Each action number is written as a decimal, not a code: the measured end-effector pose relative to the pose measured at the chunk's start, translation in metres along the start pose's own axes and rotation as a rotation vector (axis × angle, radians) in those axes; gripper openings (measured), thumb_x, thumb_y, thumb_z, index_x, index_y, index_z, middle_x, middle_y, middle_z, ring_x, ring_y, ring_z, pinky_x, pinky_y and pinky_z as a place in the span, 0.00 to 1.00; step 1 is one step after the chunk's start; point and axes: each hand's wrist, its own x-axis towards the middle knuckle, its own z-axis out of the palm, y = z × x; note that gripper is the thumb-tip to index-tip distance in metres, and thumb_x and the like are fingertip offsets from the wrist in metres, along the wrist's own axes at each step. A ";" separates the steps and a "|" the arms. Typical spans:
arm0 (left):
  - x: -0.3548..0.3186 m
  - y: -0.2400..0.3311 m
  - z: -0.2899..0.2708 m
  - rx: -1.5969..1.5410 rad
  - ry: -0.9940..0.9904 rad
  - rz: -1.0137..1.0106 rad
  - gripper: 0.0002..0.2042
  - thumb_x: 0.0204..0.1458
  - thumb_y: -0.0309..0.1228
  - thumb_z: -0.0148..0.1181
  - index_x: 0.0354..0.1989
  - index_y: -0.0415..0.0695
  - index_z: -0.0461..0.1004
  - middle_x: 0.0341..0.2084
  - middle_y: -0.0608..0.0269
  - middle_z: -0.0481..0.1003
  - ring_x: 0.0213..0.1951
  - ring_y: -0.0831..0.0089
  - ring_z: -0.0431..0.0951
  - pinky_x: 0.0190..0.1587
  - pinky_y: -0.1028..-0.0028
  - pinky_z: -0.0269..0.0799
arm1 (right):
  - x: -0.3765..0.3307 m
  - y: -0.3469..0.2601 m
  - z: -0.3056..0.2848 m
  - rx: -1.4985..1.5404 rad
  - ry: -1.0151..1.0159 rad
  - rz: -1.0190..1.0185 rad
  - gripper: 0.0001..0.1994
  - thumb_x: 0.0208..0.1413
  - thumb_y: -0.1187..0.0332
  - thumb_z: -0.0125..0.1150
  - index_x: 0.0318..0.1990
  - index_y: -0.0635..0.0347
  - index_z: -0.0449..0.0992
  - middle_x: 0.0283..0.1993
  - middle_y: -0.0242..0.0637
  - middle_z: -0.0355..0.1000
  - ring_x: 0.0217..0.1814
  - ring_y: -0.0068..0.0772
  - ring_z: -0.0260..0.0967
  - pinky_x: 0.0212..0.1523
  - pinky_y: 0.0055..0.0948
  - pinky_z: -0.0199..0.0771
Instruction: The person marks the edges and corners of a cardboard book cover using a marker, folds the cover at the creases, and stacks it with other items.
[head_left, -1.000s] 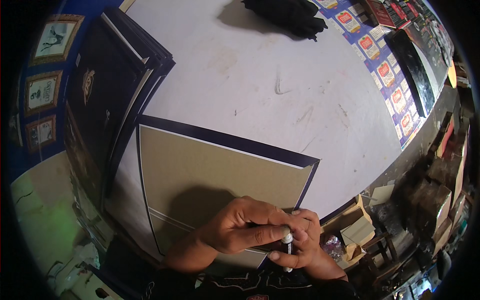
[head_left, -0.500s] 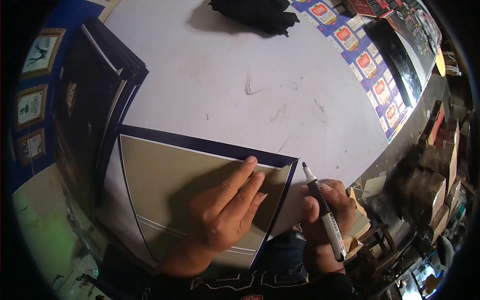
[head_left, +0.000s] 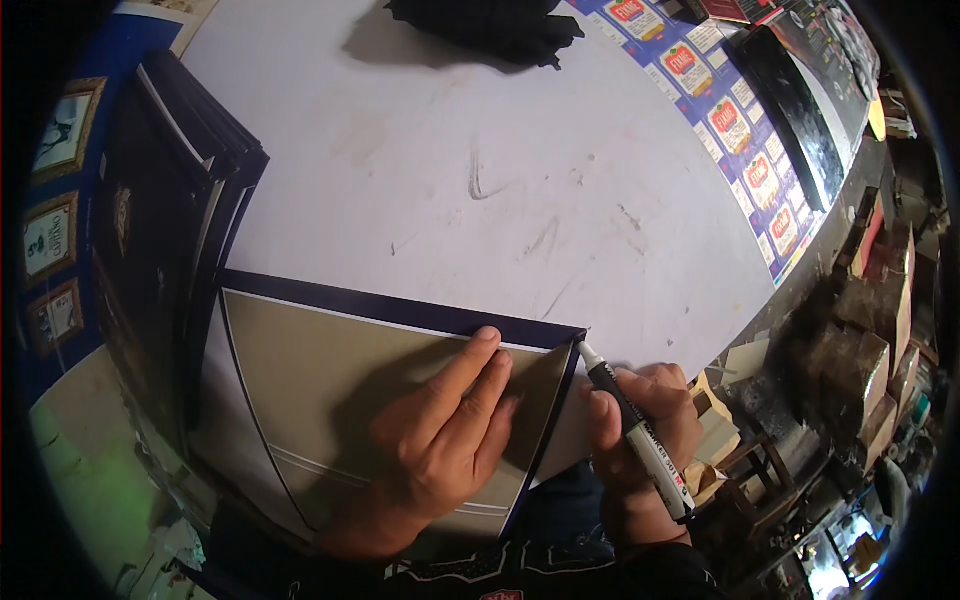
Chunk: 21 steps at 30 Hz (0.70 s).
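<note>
Bracing the beige panel (head_left: 310,370) on the white bench (head_left: 350,180): one left hand (head_left: 440,442), fingers extended, grasping nothing, its fingertips resting by the dark-blue border (head_left: 390,307). One black-and-white marker (head_left: 657,462) sat gripped in the right hand (head_left: 650,425), tip at the panel's far right corner; contact seemed likely, too small to confirm. Good practice called for light pressure and short strokes along the edge.

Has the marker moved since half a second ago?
Yes, leftward: judged against the far right corner of the panel, the marker had its tip just outside; now the tip is at the dark border there.
</note>
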 end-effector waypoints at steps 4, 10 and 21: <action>0.000 -0.001 0.003 -0.028 0.008 -0.004 0.19 0.42 0.22 0.66 0.46 0.34 0.78 0.49 0.49 0.76 0.33 0.67 0.82 0.30 0.76 0.77 | 0.004 -0.005 -0.008 -0.070 -0.115 0.016 0.13 0.55 0.66 0.64 0.38 0.61 0.66 0.26 0.41 0.74 0.28 0.33 0.69 0.32 0.30 0.68; 0.000 -0.001 0.004 -0.023 0.013 -0.004 0.17 0.43 0.23 0.66 0.45 0.34 0.78 0.49 0.49 0.76 0.31 0.68 0.82 0.28 0.77 0.76 | 0.000 0.000 -0.001 -0.020 -0.058 0.013 0.15 0.45 0.69 0.73 0.37 0.59 0.72 0.24 0.37 0.72 0.25 0.38 0.68 0.29 0.34 0.66; 0.001 0.001 0.001 -0.014 0.004 -0.013 0.17 0.43 0.24 0.66 0.44 0.35 0.79 0.49 0.50 0.76 0.30 0.69 0.82 0.27 0.77 0.76 | 0.004 -0.006 -0.006 -0.045 -0.108 0.009 0.12 0.54 0.70 0.64 0.39 0.64 0.67 0.27 0.41 0.71 0.27 0.33 0.68 0.32 0.29 0.67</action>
